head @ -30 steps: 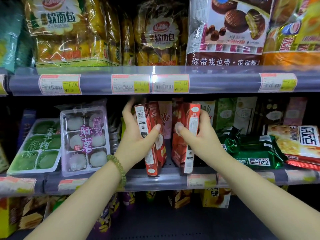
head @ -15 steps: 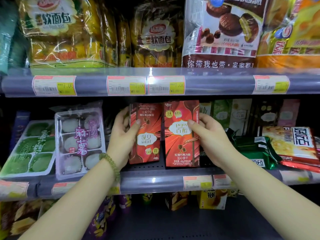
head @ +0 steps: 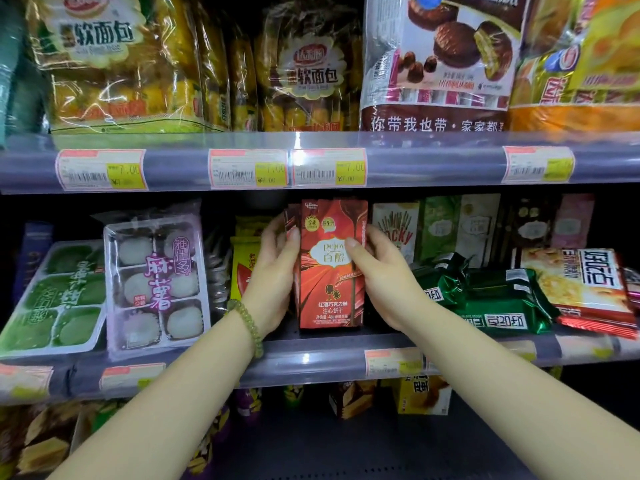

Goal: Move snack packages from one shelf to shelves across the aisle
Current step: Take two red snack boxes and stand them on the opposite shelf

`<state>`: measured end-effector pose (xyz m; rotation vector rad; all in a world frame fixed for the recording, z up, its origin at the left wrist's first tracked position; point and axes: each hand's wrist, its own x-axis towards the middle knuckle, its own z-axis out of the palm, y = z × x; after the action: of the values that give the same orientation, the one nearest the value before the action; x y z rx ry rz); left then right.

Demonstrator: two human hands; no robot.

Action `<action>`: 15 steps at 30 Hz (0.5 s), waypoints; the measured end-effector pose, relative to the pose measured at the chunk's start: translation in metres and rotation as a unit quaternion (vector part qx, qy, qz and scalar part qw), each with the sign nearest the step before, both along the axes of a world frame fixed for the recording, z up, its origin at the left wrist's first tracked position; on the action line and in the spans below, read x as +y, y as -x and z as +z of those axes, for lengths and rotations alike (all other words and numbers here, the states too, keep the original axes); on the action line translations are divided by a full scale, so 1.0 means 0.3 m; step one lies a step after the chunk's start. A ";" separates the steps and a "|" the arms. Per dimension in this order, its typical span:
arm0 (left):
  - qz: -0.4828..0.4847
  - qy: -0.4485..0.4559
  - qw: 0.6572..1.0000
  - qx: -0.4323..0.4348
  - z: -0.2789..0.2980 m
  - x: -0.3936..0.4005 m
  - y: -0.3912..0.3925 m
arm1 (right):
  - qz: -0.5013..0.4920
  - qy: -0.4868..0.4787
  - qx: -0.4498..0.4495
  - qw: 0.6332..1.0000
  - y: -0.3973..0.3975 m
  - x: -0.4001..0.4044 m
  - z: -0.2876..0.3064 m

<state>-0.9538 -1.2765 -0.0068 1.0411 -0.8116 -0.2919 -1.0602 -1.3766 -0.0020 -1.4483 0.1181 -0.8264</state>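
The red snack box (head: 330,265) is stood upright on the middle shelf (head: 311,355), directly below the paired price tags, and serves as the landmark. A second box is pressed flat behind it; only its edge is seen at the upper left. The left hand (head: 273,271) is clamped on the left side of the box, thumb on the front face. The right hand (head: 377,275) is closed on the right side, thumb across the label. This two-sided grip is judged to keep the boxes squared together. The mochi tray (head: 156,285) is leaned to the left; green packets (head: 485,299) are stacked to the right.
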 end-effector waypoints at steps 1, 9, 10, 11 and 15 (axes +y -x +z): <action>0.000 -0.017 1.000 -0.015 -0.006 0.001 0.004 | -0.003 0.013 0.003 1.000 -0.002 0.003 -0.007; 0.166 -0.138 0.947 -0.237 0.005 0.026 0.003 | -0.054 0.116 0.007 0.992 0.013 -0.016 -0.023; 0.177 -0.134 0.941 -0.255 0.004 0.028 0.002 | -0.064 0.134 0.006 0.989 0.014 -0.014 -0.023; 0.183 -0.128 0.937 -0.268 0.002 0.030 -0.001 | -0.075 0.153 0.004 0.985 0.013 -0.012 -0.022; 0.191 -0.139 0.922 -0.308 0.005 0.038 -0.009 | -0.117 0.238 0.002 0.964 0.018 -0.004 -0.014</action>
<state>-0.9511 -1.2652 -0.0053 1.5669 -1.1215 0.2841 -1.0655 -1.3778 -0.0064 -1.9124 0.0984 -1.0948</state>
